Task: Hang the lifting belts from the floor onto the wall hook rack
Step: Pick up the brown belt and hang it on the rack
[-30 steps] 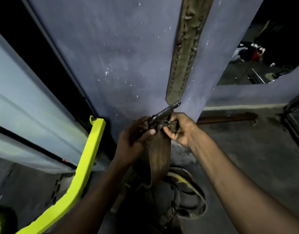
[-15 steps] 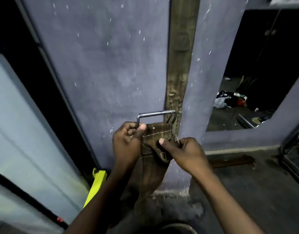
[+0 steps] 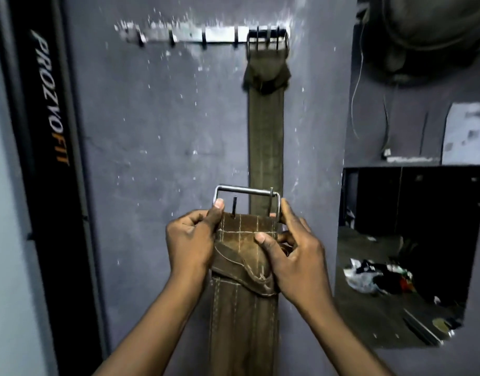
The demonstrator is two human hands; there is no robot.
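Note:
A brown stitched lifting belt (image 3: 242, 316) hangs down from both my hands in front of the wall. My left hand (image 3: 191, 240) grips its left edge just under the metal buckle (image 3: 247, 190). My right hand (image 3: 295, 256) holds the right edge, thumb pressed on the leather. The buckle's two prongs stand upright. High on the wall is a metal hook rack (image 3: 200, 35) with several bare hooks. An olive belt (image 3: 266, 126) hangs from the rack's right end, straight down behind the buckle.
A dark machine post with lettering (image 3: 47, 109) stands along the left. To the right a wall opening (image 3: 407, 253) shows a dim room with clutter on its floor. A round dark object (image 3: 434, 28) is mounted at the upper right.
Both hands have lifted the brown belt up from near the floor to chest height. The view has tilted up, so the hook rack and hanging olive belt's top now show.

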